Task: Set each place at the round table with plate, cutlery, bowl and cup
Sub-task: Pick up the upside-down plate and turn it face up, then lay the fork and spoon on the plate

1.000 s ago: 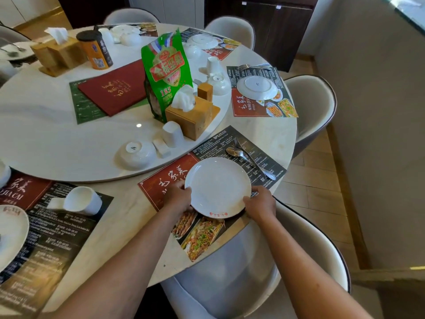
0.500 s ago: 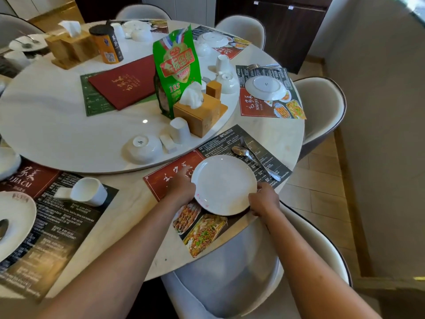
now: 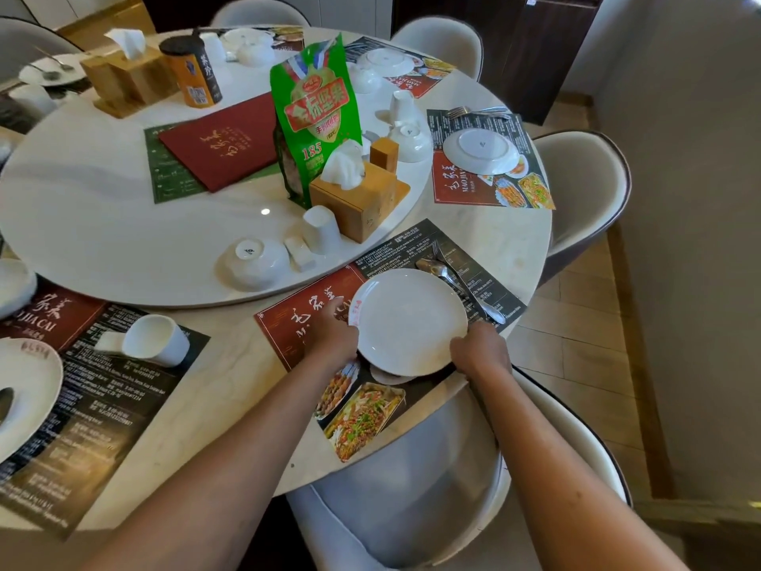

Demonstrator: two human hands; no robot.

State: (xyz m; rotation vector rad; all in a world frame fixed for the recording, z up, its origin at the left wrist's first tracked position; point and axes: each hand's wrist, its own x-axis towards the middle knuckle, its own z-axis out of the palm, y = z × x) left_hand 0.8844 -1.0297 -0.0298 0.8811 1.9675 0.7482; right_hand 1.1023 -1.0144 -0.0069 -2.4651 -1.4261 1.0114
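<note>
A white plate (image 3: 409, 321) lies on the menu placemat (image 3: 313, 311) at the table's near right edge. My left hand (image 3: 335, 333) grips its left rim and my right hand (image 3: 479, 350) grips its lower right rim. The red mark on the rim sits at the upper left. A spoon (image 3: 442, 274) and a fork (image 3: 447, 259) lie on the mat just beyond the plate, partly under its rim. On the turntable (image 3: 103, 241) behind stand an upturned white bowl (image 3: 253, 261) and an upturned white cup (image 3: 320, 228).
A wooden tissue box (image 3: 358, 199) and a green snack bag (image 3: 317, 113) stand on the turntable. A cup (image 3: 154, 340) lies on its side on the left placemat beside another plate (image 3: 29, 389). An upside-down plate (image 3: 481, 150) sits at the far right place. Chairs (image 3: 416, 488) ring the table.
The plate has been turned clockwise between my hands: its red rim mark went from the near edge round to the upper left. It has also shifted slightly toward the cutlery.
</note>
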